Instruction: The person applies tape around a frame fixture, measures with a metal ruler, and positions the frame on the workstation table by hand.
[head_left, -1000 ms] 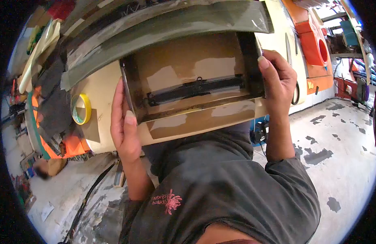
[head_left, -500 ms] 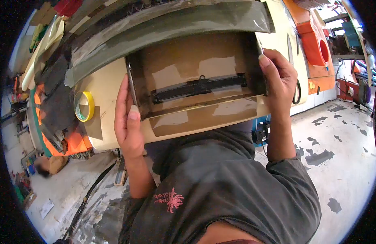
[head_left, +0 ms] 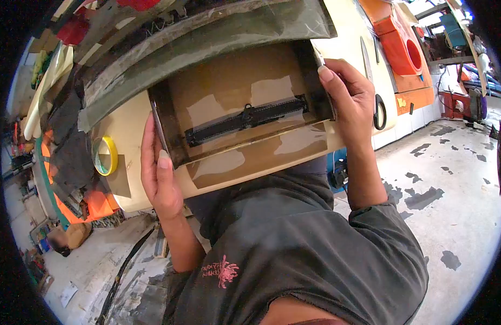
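Note:
A dark-edged box-like frame (head_left: 237,76) with a brown inside is held tilted above the cream table. My left hand (head_left: 162,176) pinches its left edge, with the thumb on the near side. On its right edge my right hand (head_left: 349,95) grips with thumb and bent fingers. A black strip with a small ring (head_left: 246,119) lies across the brown surface inside. Above the opening stretches a grey-green sheet or flap (head_left: 218,51) with clear film over it. What the fingers touch behind the edges is hidden.
A yellow tape roll (head_left: 105,155) stands left on the cream table (head_left: 132,127). Scissors (head_left: 380,112) and an orange holder (head_left: 397,46) are at the right. Dark fabric (head_left: 71,141) covers the left side. Another person (head_left: 77,235) is low at the far left.
The view has shifted, so the frame and both hands appear further left, with the frame's right side slightly higher. Both hands keep their hold on the edges.

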Action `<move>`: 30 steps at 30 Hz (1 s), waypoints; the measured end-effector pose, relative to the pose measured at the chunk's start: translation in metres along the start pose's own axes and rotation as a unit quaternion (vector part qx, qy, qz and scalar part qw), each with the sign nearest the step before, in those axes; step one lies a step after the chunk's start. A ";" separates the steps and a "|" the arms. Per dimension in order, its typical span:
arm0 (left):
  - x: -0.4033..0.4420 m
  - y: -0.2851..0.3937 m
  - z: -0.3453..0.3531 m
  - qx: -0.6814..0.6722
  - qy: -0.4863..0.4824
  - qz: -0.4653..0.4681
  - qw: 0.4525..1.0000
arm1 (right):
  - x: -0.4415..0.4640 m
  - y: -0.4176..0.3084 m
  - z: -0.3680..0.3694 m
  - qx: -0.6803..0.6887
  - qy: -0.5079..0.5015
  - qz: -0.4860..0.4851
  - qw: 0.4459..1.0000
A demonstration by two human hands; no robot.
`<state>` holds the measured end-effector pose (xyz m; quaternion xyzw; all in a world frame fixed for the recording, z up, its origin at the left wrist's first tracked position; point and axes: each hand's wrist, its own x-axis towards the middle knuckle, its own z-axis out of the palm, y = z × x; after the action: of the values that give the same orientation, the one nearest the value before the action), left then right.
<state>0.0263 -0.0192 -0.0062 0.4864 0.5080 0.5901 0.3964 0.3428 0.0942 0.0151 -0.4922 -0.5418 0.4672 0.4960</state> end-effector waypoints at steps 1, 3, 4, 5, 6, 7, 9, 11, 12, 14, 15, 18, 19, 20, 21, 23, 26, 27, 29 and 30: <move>0.000 0.001 0.000 0.001 -0.001 0.000 1.000 | 0.000 0.000 0.000 0.000 0.000 -0.001 1.000; 0.000 0.001 0.001 0.005 0.001 -0.001 1.000 | 0.001 0.001 -0.001 -0.012 -0.004 -0.011 1.000; 0.000 0.001 0.001 0.008 0.004 -0.003 1.000 | 0.001 0.001 -0.001 -0.012 -0.003 -0.011 1.000; 0.001 0.002 0.001 0.008 0.003 -0.002 1.000 | 0.001 0.002 0.000 -0.010 -0.001 -0.012 1.000; 0.001 0.002 0.002 0.006 0.006 -0.004 1.000 | 0.001 0.002 0.000 -0.008 0.000 -0.012 1.000; 0.001 0.002 0.002 0.005 0.008 -0.005 1.000 | 0.002 0.001 -0.001 -0.008 0.000 -0.013 1.000; 0.001 0.002 0.003 0.005 0.009 -0.005 1.000 | 0.002 0.000 -0.002 -0.016 -0.009 0.004 1.000; 0.001 0.001 0.003 0.006 0.011 -0.004 1.000 | 0.002 0.000 -0.002 -0.011 -0.009 0.007 1.000; 0.001 0.002 0.002 0.006 0.006 -0.001 1.000 | 0.002 0.001 -0.002 -0.006 -0.008 0.010 1.000; 0.001 0.002 0.001 0.006 0.002 0.004 1.000 | 0.002 0.003 -0.002 -0.003 -0.010 0.006 1.000; 0.002 0.002 0.001 0.011 0.002 0.004 1.000 | 0.002 0.004 -0.002 0.000 -0.011 0.004 1.000; 0.001 0.000 0.002 0.004 0.004 0.007 1.000 | 0.002 0.007 -0.002 -0.002 -0.013 -0.015 1.000; 0.000 -0.001 0.002 -0.007 0.007 0.011 1.000 | 0.002 0.008 -0.001 -0.003 -0.012 -0.016 1.000; 0.000 -0.002 0.003 -0.009 0.006 0.013 1.000 | 0.002 0.009 0.001 0.011 -0.010 -0.013 1.000; 0.001 -0.002 0.003 -0.002 0.009 0.017 1.000 | 0.002 0.009 0.001 0.025 -0.008 -0.009 1.000; 0.002 -0.002 0.004 0.004 0.012 0.024 1.000 | 0.001 0.005 0.002 0.014 -0.005 -0.013 1.000; 0.002 -0.001 0.004 0.025 0.019 0.018 0.999 | 0.001 0.005 0.000 -0.025 0.000 -0.009 1.000; 0.002 -0.003 0.003 0.027 0.017 0.023 0.999 | 0.002 0.006 -0.001 -0.052 0.003 0.000 0.999; 0.001 -0.005 0.002 0.028 0.015 0.030 0.999 | 0.002 0.008 -0.002 -0.064 0.008 -0.007 0.998; 0.001 -0.005 0.002 0.033 0.016 0.030 0.999 | 0.003 0.010 -0.002 -0.074 0.013 -0.012 0.997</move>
<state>0.0275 -0.0169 -0.0111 0.5044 0.5190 0.5922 0.3543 0.3451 0.0975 0.0059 -0.5271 -0.5745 0.4128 0.4709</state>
